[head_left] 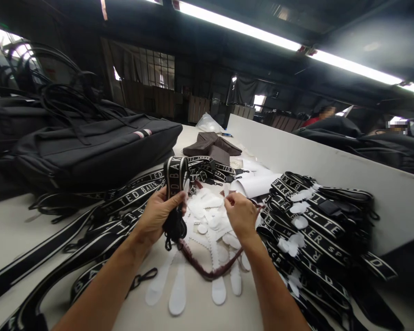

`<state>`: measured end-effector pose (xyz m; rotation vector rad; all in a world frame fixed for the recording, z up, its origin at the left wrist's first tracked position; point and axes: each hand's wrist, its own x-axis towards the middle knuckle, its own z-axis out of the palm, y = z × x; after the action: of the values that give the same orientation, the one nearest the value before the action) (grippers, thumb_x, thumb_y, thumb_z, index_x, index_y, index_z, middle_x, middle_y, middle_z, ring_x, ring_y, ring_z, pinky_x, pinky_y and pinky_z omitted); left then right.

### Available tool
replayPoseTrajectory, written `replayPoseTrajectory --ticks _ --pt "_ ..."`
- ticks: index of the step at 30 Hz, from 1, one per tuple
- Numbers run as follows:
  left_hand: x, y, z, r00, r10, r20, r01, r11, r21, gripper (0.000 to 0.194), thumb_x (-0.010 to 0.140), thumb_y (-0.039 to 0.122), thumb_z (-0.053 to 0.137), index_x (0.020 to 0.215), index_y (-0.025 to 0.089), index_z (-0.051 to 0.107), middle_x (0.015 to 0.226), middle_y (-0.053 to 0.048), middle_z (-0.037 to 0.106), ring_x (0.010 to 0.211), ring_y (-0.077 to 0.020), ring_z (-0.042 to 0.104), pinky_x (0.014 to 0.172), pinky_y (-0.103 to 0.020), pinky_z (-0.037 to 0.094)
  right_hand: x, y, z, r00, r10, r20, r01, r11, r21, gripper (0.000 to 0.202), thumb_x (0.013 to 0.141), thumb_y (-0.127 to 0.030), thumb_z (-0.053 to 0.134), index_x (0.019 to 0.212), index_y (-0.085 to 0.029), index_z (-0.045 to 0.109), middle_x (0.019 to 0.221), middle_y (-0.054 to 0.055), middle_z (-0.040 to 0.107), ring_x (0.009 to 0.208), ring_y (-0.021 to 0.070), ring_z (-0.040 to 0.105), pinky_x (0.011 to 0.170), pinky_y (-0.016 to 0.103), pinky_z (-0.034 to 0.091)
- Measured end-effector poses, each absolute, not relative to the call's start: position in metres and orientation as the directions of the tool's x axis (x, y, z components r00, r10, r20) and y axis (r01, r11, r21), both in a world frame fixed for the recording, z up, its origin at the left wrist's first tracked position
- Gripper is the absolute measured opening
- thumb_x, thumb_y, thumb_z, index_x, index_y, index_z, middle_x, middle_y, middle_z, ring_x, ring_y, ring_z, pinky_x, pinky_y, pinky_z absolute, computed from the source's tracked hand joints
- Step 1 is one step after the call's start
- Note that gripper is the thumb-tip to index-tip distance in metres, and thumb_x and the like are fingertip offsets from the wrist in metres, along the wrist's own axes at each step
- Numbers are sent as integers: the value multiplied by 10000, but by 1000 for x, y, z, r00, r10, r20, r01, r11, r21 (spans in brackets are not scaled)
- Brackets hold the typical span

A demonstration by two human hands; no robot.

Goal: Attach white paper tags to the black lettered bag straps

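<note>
My left hand (158,214) is wrapped round a folded black webbing strap (175,177) with pale lettering, held upright above the table. A white strip shows against the strap beside my left thumb. The fingers of my right hand (240,212) are pinched together, and the tip of a white strip (227,189) shows at them. Below and between both hands lies a pile of white strips (210,209) with rounded ends and toothed edges, inside a container with a dark red rim (210,275). Several strips hang over its near edge.
Loose lettered straps (131,197) spread across the left side. Folded straps with white strips round them (313,225) are stacked at right, beside a white partition (296,151). A black bag (100,147) stands at left. Dark brown fabric pieces (207,145) lie behind.
</note>
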<state>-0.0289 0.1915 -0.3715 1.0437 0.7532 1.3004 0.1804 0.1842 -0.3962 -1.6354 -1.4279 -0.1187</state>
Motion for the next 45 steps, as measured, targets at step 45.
replayPoseTrajectory --ticks 45 --pt "5 179 -393 390 904 -175 -402 339 851 246 812 293 745 897 73 674 785 -106 675 614 -119 617 514 -160 514 128 181 -405 109 989 -97 -641 -5 -768 237 568 -224 711 670 -153 509 599 -38 540 485 58 449 413 165 368"
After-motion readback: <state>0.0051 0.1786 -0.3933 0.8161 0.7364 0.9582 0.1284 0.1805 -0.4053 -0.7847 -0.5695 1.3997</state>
